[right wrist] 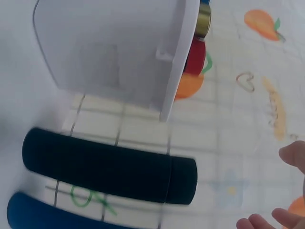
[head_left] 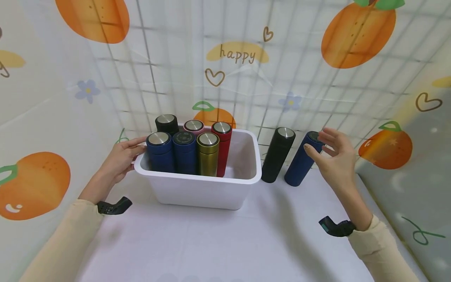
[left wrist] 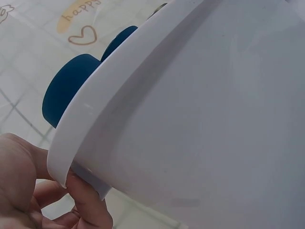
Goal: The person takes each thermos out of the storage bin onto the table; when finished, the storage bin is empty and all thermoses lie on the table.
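A white plastic bin [head_left: 201,192] stands on the table, with several thermos flasks upright inside: black [head_left: 167,124], pink-rimmed [head_left: 193,126], red [head_left: 224,149], gold [head_left: 208,154] and two blue ones [head_left: 160,152]. At the bin's left end my left hand [head_left: 121,158] grips the rim, its fingers bent around the edge in the left wrist view. Right of the bin stand a black thermos [head_left: 278,154] and a blue thermos [head_left: 303,159]. My right hand [head_left: 336,154] is beside the blue one's top, fingers spread, overlapping its lid in the head view; nothing is held.
Behind the bin hangs a white cloth [head_left: 239,84] printed with oranges and hearts, over a wire grid. A grey side panel [head_left: 394,196] borders the table on the right. White cloth [head_left: 197,243] covers the table in front.
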Available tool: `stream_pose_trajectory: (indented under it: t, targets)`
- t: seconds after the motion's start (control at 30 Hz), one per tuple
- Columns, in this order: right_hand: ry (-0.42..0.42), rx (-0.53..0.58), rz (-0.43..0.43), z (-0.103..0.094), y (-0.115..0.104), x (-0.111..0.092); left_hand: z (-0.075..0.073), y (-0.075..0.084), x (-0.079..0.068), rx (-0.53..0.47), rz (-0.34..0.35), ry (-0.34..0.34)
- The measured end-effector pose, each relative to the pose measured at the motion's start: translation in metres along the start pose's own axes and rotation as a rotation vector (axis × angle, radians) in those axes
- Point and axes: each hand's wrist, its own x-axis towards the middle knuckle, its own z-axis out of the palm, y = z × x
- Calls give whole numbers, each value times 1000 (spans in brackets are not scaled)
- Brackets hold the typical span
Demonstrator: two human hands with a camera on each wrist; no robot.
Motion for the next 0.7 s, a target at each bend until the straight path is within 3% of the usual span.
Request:
stream_pose_trajectory:
  t: [0.3,0.7]
  targets:
    - [-81,59,-91,16,-20,-7,0,1,0,-13,-4,-6]
    - [-167,160,-146,35,-29,-5,0,1,-1,-26,-6,-6]
